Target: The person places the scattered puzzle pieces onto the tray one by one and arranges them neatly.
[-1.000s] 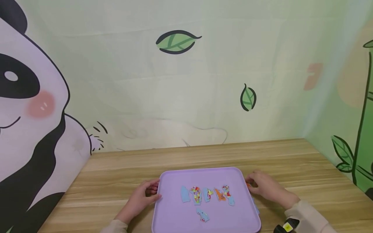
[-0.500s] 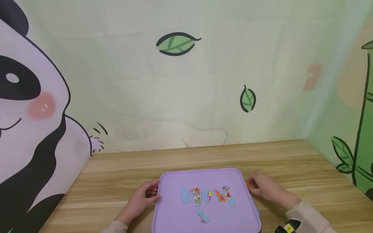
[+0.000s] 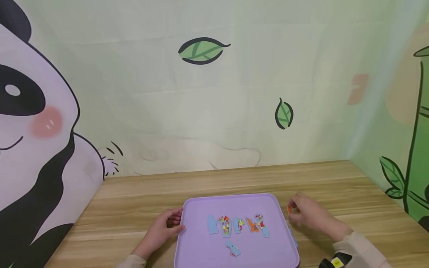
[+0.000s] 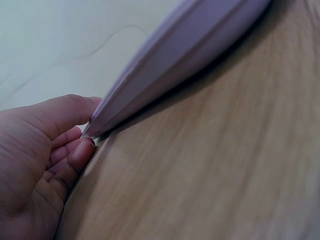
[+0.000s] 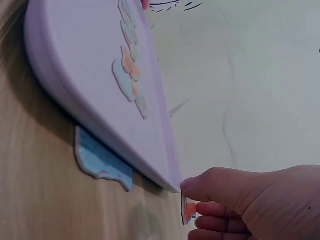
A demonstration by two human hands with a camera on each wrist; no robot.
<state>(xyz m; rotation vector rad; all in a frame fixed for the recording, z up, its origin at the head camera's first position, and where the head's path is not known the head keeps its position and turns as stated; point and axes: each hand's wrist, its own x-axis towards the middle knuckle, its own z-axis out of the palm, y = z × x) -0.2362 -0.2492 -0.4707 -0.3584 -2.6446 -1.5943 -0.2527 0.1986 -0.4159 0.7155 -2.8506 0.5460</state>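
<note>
A light purple tray (image 3: 207, 257) lies on the wooden table, bearing several flat puzzle pieces. Most stand in a row, among them a plain blue piece (image 3: 212, 225) and an orange piece (image 3: 252, 225); one blue piece (image 3: 232, 248) lies nearer the front. My left hand (image 3: 164, 229) holds the tray's left edge, thumb at the rim and fingers against its side in the left wrist view. Just off the tray's right side, my right hand (image 3: 310, 216) pinches a small puzzle piece (image 5: 188, 210) with orange on it between thumb and fingers, which partly cover it.
Another blue puzzle piece (image 5: 102, 160) sticks out from beneath the tray's right edge. Behind the wooden table (image 3: 151, 190) rises a wall (image 3: 140, 93) printed with a panda and leaves. A black band with a yellow patch (image 3: 336, 261) is on the right wrist.
My right hand has drawn a little to the right, away from the tray's edge, bringing the orange-marked puzzle piece along. The left hand and the tray have stayed put.
</note>
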